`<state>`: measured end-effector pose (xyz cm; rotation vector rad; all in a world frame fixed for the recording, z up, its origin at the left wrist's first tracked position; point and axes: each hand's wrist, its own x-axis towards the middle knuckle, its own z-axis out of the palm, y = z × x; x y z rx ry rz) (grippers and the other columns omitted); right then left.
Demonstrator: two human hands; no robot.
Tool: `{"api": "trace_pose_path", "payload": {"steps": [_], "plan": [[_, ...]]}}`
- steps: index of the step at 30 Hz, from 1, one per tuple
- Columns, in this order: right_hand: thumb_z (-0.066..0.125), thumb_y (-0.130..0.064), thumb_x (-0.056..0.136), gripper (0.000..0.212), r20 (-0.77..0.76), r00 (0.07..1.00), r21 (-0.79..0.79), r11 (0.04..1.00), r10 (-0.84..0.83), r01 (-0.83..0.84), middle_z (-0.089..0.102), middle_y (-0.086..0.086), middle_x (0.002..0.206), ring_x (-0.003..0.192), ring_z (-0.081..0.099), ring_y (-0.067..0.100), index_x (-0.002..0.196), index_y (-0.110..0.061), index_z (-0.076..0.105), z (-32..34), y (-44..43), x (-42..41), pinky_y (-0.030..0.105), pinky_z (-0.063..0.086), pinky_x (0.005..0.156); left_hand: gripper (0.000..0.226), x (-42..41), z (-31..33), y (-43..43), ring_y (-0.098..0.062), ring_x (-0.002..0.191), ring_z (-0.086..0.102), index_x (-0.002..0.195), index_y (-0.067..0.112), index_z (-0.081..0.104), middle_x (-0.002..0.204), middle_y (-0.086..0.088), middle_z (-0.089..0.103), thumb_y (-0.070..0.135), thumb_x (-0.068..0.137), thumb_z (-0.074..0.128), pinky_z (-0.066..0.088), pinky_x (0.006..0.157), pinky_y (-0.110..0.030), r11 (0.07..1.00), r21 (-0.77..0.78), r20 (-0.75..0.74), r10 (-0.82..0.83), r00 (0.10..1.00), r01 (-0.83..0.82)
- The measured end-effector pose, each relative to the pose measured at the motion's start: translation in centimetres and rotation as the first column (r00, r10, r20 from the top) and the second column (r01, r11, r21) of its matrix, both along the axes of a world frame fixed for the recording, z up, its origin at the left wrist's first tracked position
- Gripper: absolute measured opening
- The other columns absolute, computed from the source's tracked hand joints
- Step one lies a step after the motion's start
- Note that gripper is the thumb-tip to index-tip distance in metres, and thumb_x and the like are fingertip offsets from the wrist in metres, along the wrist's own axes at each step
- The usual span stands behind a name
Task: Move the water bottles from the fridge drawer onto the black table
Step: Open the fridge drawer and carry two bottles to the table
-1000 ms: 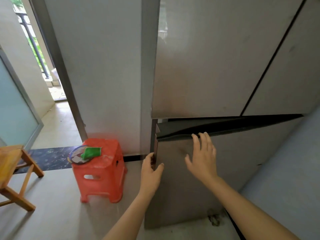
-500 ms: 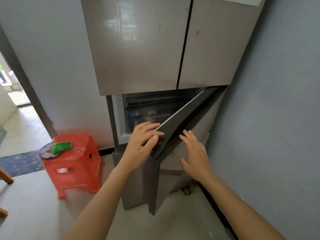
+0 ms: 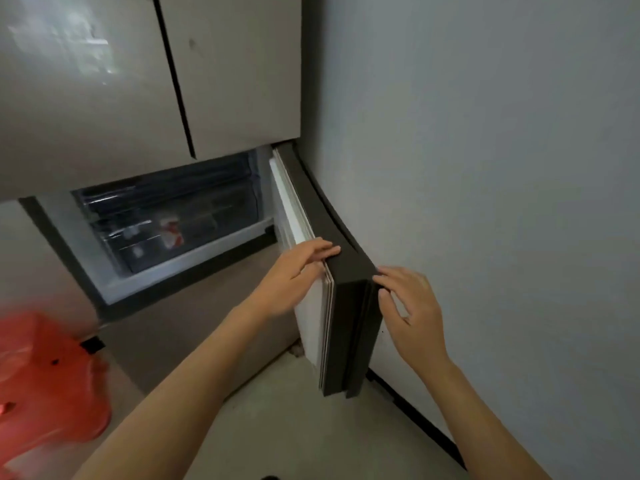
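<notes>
The lower right fridge door (image 3: 346, 327) stands swung wide, its free edge facing me and close to the grey wall. My left hand (image 3: 298, 271) lies flat on the door's inner white side near the top corner. My right hand (image 3: 412, 310) rests with spread fingers on the door's outer side. Inside the lit compartment sit clear drawers (image 3: 166, 233); something with a red and white label (image 3: 171, 232) shows through one of them. I cannot make out bottles clearly. The black table is out of view.
A blurred red plastic stool (image 3: 45, 379) stands on the floor at the lower left. The grey wall (image 3: 502, 202) runs close along the right of the door. The upper fridge doors (image 3: 138, 81) are closed above the compartment.
The lower door has swung from nearly closed to fully wide against the wall. Both hands followed it rightward, and the drawers inside came into view.
</notes>
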<state>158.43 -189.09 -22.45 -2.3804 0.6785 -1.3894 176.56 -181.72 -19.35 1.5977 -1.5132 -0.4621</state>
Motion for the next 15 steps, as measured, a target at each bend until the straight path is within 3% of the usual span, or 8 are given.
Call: {"api": "trace_pose_path", "payload": {"steps": [4,7,11,15], "plan": [[0.046,-0.032,0.085,0.035,-0.180,0.956,-0.228,0.955,-0.232,0.189,0.067,0.008,0.111,0.111,0.046,0.017,0.100,-0.008,0.068,-0.3,-2.1,-1.4,0.031,0.031,0.091,0.046,-2.0,-0.5,-3.6,-0.008,0.138,0.023,0.141,0.017,0.029,0.144,0.009,0.034,0.014,0.097,0.042,0.018,0.115,-0.028,0.991,0.050,-0.022,-0.123,0.992,0.124],[0.047,-0.035,0.085,0.037,-0.199,0.881,-0.330,0.875,-0.430,0.353,0.070,0.008,0.104,0.105,0.055,0.019,0.099,-0.008,0.068,-0.1,-4.9,-2.7,0.038,0.031,0.092,0.049,-1.8,-1.8,-5.6,-0.012,0.139,0.022,0.143,0.019,0.027,0.151,0.001,0.026,0.022,0.097,0.043,0.018,0.113,-0.029,0.997,0.062,-0.032,-0.044,0.999,0.046],[0.046,-0.035,0.084,0.039,-0.278,0.762,-0.320,0.805,-0.585,0.500,0.069,0.011,0.103,0.097,0.064,0.028,0.098,-0.007,0.069,0.5,-9.2,-3.9,0.039,0.030,0.089,0.046,-0.2,-4.2,-7.6,-0.021,0.133,0.030,0.139,0.013,0.036,0.146,-0.007,0.034,0.023,0.096,0.046,0.024,0.108,-0.031,0.981,0.124,0.009,0.150,0.989,-0.150],[0.053,-0.031,0.089,0.042,-0.438,0.636,-0.156,0.750,-0.636,0.643,0.054,0.015,0.131,0.125,0.044,0.032,0.120,-0.004,0.057,0.9,-13.2,-4.7,0.044,0.026,0.099,0.047,1.8,-5.6,-9.8,-0.027,0.131,0.032,0.138,0.009,0.037,0.144,-0.012,0.037,0.024,0.094,0.049,0.026,0.108,-0.035,0.961,0.201,0.047,0.183,0.982,-0.188]]}}
